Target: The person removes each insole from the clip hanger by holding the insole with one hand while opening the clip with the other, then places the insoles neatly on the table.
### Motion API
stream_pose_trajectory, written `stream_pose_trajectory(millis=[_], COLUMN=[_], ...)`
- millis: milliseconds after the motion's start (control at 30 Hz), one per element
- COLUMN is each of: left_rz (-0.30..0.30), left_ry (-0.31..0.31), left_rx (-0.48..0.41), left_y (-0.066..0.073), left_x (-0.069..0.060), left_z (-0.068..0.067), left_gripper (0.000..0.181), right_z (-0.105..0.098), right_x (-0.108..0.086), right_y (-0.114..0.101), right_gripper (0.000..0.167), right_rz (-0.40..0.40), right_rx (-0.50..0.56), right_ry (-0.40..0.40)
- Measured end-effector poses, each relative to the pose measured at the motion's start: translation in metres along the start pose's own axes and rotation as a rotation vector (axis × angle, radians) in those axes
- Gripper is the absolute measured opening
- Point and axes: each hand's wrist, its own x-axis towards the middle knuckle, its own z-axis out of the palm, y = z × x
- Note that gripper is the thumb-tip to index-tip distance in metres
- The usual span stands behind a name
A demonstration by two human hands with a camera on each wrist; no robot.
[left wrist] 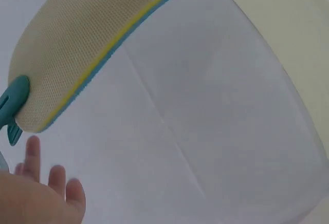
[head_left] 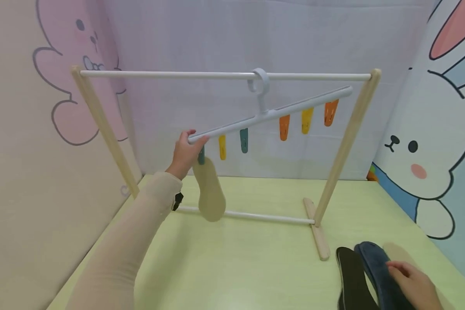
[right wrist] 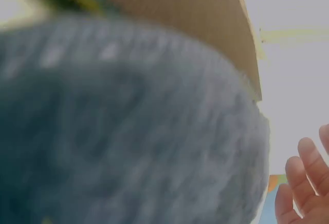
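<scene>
A white clip hanger (head_left: 232,126) hooks over the rack's top rod and tilts, its left end low. My left hand (head_left: 186,150) grips that end, thumb in front. Just below hangs a beige insole (head_left: 210,193) from a green clip (left wrist: 18,98); its yellow and blue edge shows in the left wrist view. My right hand (head_left: 414,284) is over a dark blue insole (head_left: 379,262) at the lower right, fingers loosely bent. A black insole (head_left: 350,275) lies beside it. Blurred blue-grey material (right wrist: 139,121) fills much of the right wrist view, apart from the visible fingers.
The wooden rack (head_left: 342,150) stands on a pale yellow-green table (head_left: 232,262), with a lower white rod (head_left: 269,218). Orange clips (head_left: 284,128), yellow clips (head_left: 307,120) and another green clip (head_left: 244,141) hang from the hanger. A white curtain is behind; cartoon-printed panels flank it.
</scene>
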Motion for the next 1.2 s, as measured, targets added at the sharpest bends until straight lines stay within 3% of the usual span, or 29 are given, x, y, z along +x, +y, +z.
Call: stream_pose_trajectory(millis=[133,267,367,633,767,1000,1200], left_rz=[-0.022,-0.025,-0.009,-0.005,-0.039,-0.014,-0.077], left_ry=[-0.185,-0.284,-0.286,-0.262,-0.289,-0.350,-0.362], left_rx=[-0.189,-0.146,-0.113,-0.069,-0.074,-0.080,-0.070], left_y=[-0.010,-0.020,-0.020,-0.006,0.001,0.008,0.015], left_x=[-0.004,-0.010,-0.013,-0.016,-0.022,-0.029,-0.037], left_z=[-0.002,-0.004,-0.005,-0.005,-0.006,-0.008,-0.002], left_gripper=[0.053,0.039,0.036,0.037,0.040,0.037,0.039], right_z=[0.006,0.013,0.018,0.038,0.049,0.063,0.071], right_x=[0.002,-0.001,-0.002,-0.002,-0.002,-0.001,-0.002], right_y=[-0.015,-0.034,-0.048,-0.073,-0.083,-0.105,-0.129], right_gripper=[0.038,0.037,0.035,0.027,0.026,0.024,0.022], right_rz=[-0.030,-0.036,-0.052,-0.137,-0.116,-0.144,-0.220], right_rx=[0.057,0.116,0.147,0.202,0.222,0.277,0.340], right_ry=[-0.024,-0.079,-0.107,-0.080,-0.120,-0.164,-0.187])
